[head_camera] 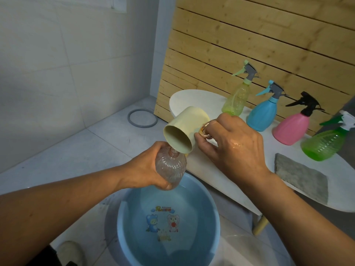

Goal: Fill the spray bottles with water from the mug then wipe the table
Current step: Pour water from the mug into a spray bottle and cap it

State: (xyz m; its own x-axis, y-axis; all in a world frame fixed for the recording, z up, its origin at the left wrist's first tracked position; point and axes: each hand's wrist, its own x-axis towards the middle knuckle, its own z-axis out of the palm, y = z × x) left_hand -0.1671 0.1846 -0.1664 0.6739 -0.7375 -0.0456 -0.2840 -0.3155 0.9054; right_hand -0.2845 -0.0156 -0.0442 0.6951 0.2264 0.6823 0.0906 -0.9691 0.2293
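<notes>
Head view: left hand (146, 166) grips clear ribbed bottle (170, 167); right hand (230, 144) grasps tilted cream mug (184, 127).

Mug (186, 129): matt cream plastic, smooth | clear bottle (170, 167) under mug's rim: transparent ribbed plastic, glossy | basin (208, 204) below mug: smooth pale-blue plastic | table (221, 167) right of mug: smooth matt white | cloth (301, 174) further right: rough grey fabric | panel (249, 35) behind mug: bare knotty wood slats | right hand (238, 144): wet sheen.

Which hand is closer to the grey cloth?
Right. The right hand grips the mug just left of the cloth; the left hand holds the clear bottle farther left, over the basin.
</notes>
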